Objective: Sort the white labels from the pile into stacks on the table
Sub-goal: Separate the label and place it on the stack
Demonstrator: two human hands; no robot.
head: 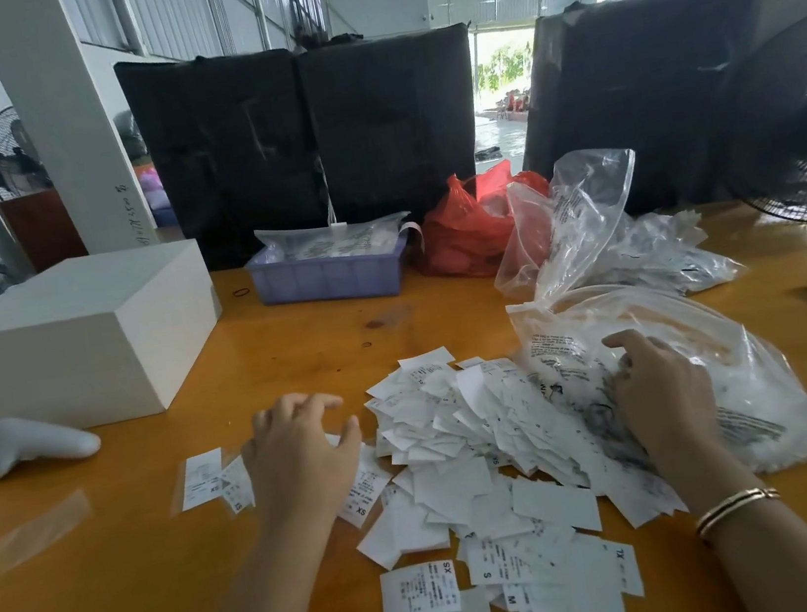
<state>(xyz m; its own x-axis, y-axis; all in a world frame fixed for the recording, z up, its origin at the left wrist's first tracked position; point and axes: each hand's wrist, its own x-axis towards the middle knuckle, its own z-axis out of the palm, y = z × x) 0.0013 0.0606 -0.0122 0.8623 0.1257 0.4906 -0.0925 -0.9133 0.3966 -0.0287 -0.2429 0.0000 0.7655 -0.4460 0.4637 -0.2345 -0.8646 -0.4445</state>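
Left hand palm-down, fingers spread loose, gripping nothing, over left edge of label pile on wooden table. Right hand flat, relaxed, resting on clear plastic bag beside pile.

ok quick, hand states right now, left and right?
Left hand: open, fingers spread over the pile of labels, holding nothing.
Right hand: open, resting on the clear plastic bag.

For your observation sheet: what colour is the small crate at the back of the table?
Pale purple crate, clearest in the head view.
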